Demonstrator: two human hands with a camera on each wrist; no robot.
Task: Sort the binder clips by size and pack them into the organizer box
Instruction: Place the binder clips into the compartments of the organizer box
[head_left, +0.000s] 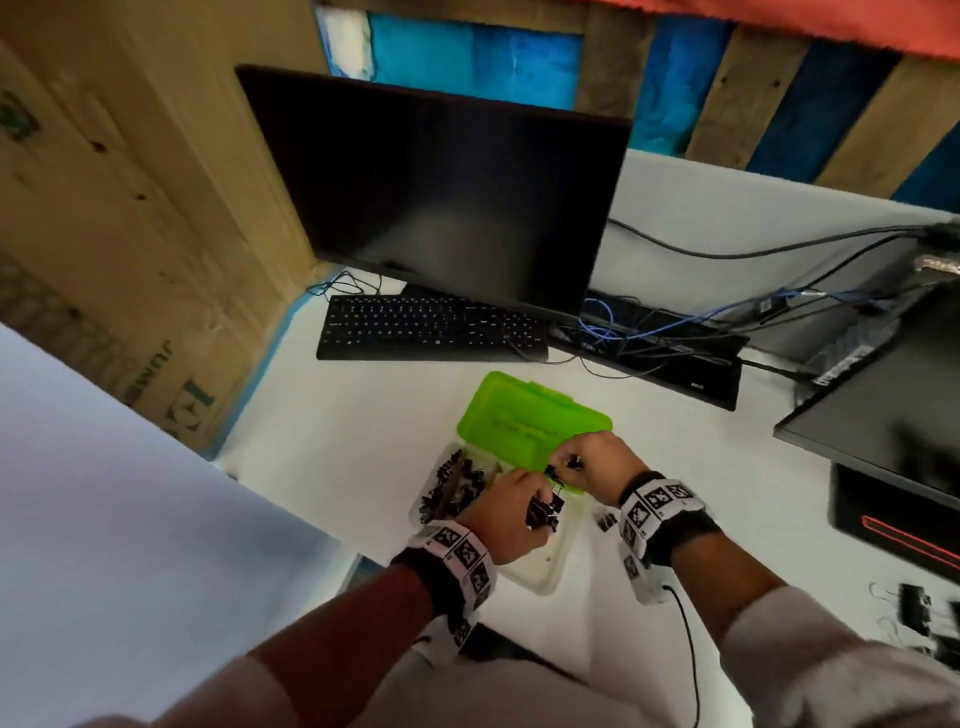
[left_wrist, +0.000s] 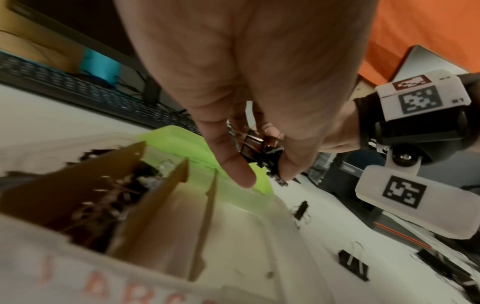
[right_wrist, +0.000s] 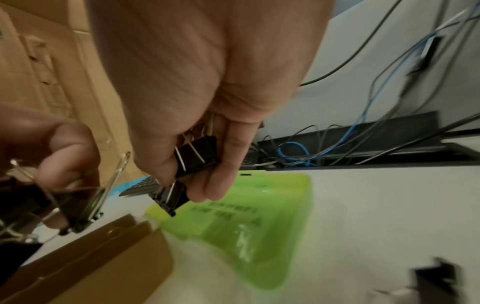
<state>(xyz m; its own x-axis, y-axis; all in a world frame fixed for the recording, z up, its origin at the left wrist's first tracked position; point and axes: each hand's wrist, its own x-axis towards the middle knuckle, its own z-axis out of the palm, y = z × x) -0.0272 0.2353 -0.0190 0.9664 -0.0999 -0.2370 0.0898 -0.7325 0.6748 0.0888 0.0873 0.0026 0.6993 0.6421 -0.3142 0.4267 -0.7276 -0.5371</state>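
The organizer box (head_left: 540, 569) is translucent, with its green lid (head_left: 530, 415) lying open behind it. Cardboard dividers (left_wrist: 161, 197) split it, and the left compartment holds several black binder clips (head_left: 452, 483). My left hand (head_left: 535, 506) hovers over the box's middle and grips a bunch of black clips (left_wrist: 259, 152). Just right of it, over the lid's near edge, my right hand (head_left: 563, 460) pinches two black clips (right_wrist: 194, 156) between thumb and fingers. In the right wrist view the left hand's clips (right_wrist: 75, 207) sit close beside them.
Loose clips lie on the white table right of the box (left_wrist: 353, 265), and more lie at the far right edge (head_left: 919, 608). Behind the box are a keyboard (head_left: 431, 327), a dark monitor (head_left: 447, 208) and tangled cables (head_left: 675, 332). A second monitor (head_left: 893, 415) stands to the right.
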